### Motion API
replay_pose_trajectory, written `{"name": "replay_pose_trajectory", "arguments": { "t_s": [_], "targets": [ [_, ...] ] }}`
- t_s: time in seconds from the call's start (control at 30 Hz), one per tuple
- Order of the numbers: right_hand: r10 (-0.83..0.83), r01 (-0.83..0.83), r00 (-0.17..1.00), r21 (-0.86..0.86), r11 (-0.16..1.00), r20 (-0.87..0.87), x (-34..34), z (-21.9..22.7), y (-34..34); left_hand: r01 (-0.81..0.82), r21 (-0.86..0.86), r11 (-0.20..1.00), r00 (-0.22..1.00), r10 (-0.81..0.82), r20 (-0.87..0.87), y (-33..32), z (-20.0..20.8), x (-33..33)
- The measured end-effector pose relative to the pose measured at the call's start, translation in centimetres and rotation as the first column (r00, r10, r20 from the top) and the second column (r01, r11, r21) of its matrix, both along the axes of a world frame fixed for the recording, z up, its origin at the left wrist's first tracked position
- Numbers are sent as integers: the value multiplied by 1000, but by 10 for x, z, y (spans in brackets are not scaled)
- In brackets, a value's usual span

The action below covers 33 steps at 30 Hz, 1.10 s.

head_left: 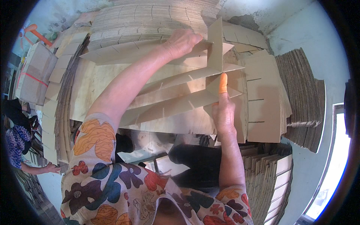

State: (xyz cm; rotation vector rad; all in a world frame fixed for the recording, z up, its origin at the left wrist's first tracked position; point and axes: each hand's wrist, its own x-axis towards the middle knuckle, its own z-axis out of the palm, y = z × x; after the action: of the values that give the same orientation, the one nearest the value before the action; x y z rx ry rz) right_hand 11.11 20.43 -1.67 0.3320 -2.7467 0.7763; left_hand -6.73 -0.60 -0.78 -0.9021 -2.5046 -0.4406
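Three long slotted cardboard strips stand on edge across a pale board (84, 90): a far strip (123, 52), a middle strip (176, 79) and a near strip (170, 107). At their right ends a cardboard cross strip (215, 47) is set across them. My left hand (182, 42) is closed on the far strip, left of the cross strip; its fingertips are partly hidden. My right hand (225, 108) grips the near end of the crossing cardboard, one finger in an orange finger cot (223, 82) laid along it.
Slotted cardboard sheets are stacked along the back (142, 20), in a left stack (67, 86) and in a right stack (264, 101). More bundles (300, 88) lean by the right wall. Another person's hand (52, 168) is at the far left, below a carton (35, 75) and orange fan (32, 32).
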Motion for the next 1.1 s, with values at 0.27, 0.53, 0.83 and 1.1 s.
{"name": "replay_pose_trajectory", "arguments": {
  "t_s": [0.27,0.53,0.83,1.1],
  "targets": [
    [-76,76,982,10,997,175,18,28,-10,-39,-38,999,999,39,4,-7,2,17],
    [-20,5,979,74,997,204,47,22,-7,18,-35,999,997,-15,80,-4,-9,51],
    [56,-53,993,-41,998,99,56,5,-7,43,131,990,971,-72,229,-14,-19,67],
    [127,-131,982,23,991,136,46,-1,-5,75,116,990,912,-115,393,-28,-43,58]
  ]
}}
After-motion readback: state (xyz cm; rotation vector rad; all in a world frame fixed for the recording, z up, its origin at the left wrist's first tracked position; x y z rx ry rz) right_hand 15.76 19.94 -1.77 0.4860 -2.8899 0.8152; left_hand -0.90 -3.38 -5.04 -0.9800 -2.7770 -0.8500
